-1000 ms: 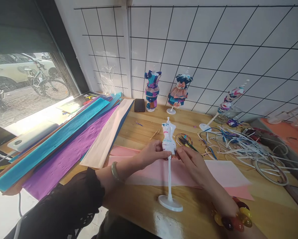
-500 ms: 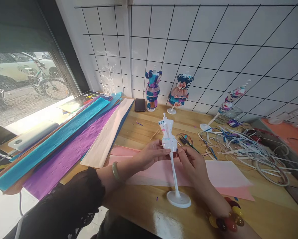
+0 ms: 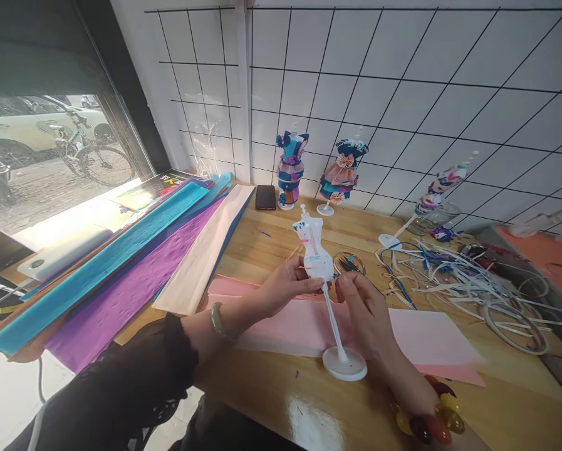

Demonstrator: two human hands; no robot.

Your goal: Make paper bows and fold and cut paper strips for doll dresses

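Note:
A small white dress form [image 3: 312, 237] on a thin stand leans to the left, its round base [image 3: 344, 364] towards the front of the table. Blue and pink marks dot its torso. My left hand [image 3: 287, 285] is closed round the bottom of the torso, with the thumb across the top of the stem. At the form's right hip, my right hand [image 3: 363, 307] has thumb and forefinger pinched together; whatever they hold is too small to make out. Beneath both hands lie sheets of pink crepe paper [image 3: 421, 335]. Dark-handled scissors [image 3: 349, 265] lie partly hidden behind my right hand.
Blue [image 3: 97, 266], purple [image 3: 135, 285] and cream paper [image 3: 200, 254] lie on the left. Along the wall stand dressed forms [image 3: 291, 169] and a phone [image 3: 265, 197]. Tangled paper strips [image 3: 468, 275] and an orange-topped box [image 3: 544, 254] are on the right.
The dress form has tipped further left: its top moved left and slightly up, its base right and up. My left hand still holds it, and my right hand stays pinched beside its hip.

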